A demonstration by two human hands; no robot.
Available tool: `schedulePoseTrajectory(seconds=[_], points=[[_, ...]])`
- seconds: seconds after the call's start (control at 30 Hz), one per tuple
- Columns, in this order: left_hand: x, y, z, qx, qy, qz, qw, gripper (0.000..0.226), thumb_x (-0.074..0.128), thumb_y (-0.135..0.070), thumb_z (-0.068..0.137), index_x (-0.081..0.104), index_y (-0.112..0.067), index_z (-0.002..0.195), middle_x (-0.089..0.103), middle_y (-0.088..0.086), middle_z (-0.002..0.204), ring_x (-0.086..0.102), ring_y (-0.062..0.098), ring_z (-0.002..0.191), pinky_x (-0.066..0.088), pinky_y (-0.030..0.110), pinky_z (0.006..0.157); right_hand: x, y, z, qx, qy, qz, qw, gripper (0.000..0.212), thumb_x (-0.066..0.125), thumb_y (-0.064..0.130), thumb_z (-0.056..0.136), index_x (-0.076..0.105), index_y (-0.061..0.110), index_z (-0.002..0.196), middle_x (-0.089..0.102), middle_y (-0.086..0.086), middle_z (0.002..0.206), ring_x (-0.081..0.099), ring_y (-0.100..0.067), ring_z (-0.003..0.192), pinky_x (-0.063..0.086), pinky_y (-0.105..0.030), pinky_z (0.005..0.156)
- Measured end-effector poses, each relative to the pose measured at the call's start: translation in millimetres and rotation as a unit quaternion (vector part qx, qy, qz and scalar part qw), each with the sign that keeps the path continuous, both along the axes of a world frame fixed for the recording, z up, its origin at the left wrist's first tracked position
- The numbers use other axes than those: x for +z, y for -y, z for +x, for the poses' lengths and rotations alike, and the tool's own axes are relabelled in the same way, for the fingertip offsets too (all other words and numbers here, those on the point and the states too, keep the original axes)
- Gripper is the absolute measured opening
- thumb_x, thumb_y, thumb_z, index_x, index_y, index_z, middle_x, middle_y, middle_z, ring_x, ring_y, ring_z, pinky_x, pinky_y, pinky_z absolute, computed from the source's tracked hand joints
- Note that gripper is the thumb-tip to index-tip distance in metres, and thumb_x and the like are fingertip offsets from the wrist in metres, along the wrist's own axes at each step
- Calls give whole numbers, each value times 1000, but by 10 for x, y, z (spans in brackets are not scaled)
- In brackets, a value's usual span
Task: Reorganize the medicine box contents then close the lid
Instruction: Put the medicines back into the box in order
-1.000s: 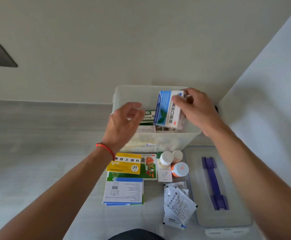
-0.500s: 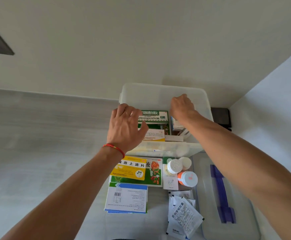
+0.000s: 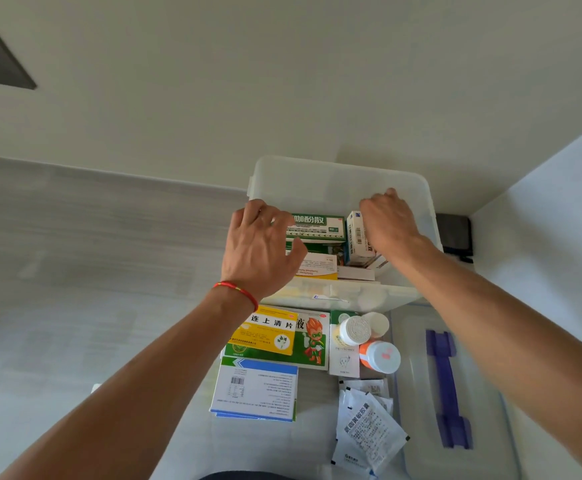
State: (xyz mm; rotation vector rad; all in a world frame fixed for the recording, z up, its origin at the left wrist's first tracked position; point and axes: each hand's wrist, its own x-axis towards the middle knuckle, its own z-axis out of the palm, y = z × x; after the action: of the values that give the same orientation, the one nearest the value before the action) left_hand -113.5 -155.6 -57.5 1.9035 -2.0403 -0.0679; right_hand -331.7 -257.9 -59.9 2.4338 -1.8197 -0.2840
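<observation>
Here the medicine box (image 3: 338,178), a translucent plastic tub, stands open on the tabletop (image 3: 75,271) against the wall, its long axis running left to right across my view and its mouth facing up. Inside it, cartons are packed on edge: a green carton (image 3: 317,227) lies with its length along the box's long axis, and a blue-and-white carton (image 3: 357,237) stands upright just beside it on the right.

My right hand (image 3: 388,220) sits over the blue-and-white carton, fingers curled down beyond it; I cannot tell whether that grip closes on the carton or only presses it into place. My left hand (image 3: 260,244) is spread and relaxed, fingertips touching the left end of the green carton, holding nothing.

I judge the step in hand to be seating cartons in the box, with the task well short of done. In front of the box lie a yellow carton (image 3: 270,330) on top of a larger green one, a white-and-blue carton (image 3: 256,389), three small bottles (image 3: 369,341) and several sachets (image 3: 367,424). The lid (image 3: 483,393), with its purple handle (image 3: 445,386), rests flat to the right, its long axis running toward me.

The next move, as I judge it, calls for freeing both hands and fetching another item, with cartons kept on edge to save room.
</observation>
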Motion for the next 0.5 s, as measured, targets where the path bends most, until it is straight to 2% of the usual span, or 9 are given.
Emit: schedulePoseTrajectory(seconds=[0.1, 0.17, 0.23, 0.27, 0.37, 0.43, 0.5], points=[[-16, 9, 5, -1, -2, -7, 1000, 43, 44, -44, 88, 70, -18, 110, 71, -1, 106, 50, 23, 117, 36, 38, 98, 86, -159, -205, 27, 0, 2, 1000, 26, 73, 4, 85, 73, 13, 109, 70, -7, 105, 54, -27, 106, 50, -42, 86], [-6, 1, 17, -5, -13, -10, 1000, 42, 45, -43, 87, 70, -18, 108, 71, -1, 105, 51, 24, 116, 37, 38, 98, 161, -276, -308, 0, 103, 3, 995, 28, 65, 4, 91, 75, 13, 116, 72, -9, 115, 57, -27, 110, 53, -42, 90], [31, -3, 35, -17, -49, -15, 999, 35, 50, -38, 86, 71, -17, 107, 72, -1, 105, 52, 24, 115, 38, 38, 98, 271, -446, -371, -20, 247, -32, 968, 29, 55, 3, 96, 76, 12, 114, 74, -7, 116, 62, -24, 107, 54, -38, 90], [55, -11, 45, -27, -81, -21, 996, 31, 54, -32, 86, 71, -16, 107, 72, 0, 105, 53, 25, 115, 40, 39, 97, 341, -563, -390, -23, 307, -55, 950, 28, 54, 4, 97, 76, 13, 111, 75, -5, 113, 65, -20, 102, 55, -34, 88], [102, -195, 77, -54, -182, -80, 979, 27, 61, -9, 82, 70, -8, 108, 69, 7, 106, 54, 27, 111, 45, 38, 97, 520, -1035, -429, -2, 437, -90, 895, 20, 60, 8, 96, 76, 17, 103, 75, 7, 103, 66, -3, 85, 51, -10, 74], [76, -514, 89, -24, -204, -140, 969, 31, 60, -3, 78, 66, -8, 107, 63, 7, 110, 51, 24, 111, 39, 26, 98, 569, -1411, -475, 9, 478, -91, 874, 15, 63, 10, 96, 75, 18, 98, 73, 15, 96, 66, 1, 83, 48, -6, 65], [-58, -940, 110, 16, -213, -167, 963, 29, 57, -5, 75, 61, -10, 103, 56, 5, 110, 47, 20, 108, 34, 23, 96, 508, -1788, -497, 15, 491, -51, 869, 13, 66, 9, 94, 75, 18, 95, 72, 20, 90, 67, 1, 78, 48, -9, 61]])
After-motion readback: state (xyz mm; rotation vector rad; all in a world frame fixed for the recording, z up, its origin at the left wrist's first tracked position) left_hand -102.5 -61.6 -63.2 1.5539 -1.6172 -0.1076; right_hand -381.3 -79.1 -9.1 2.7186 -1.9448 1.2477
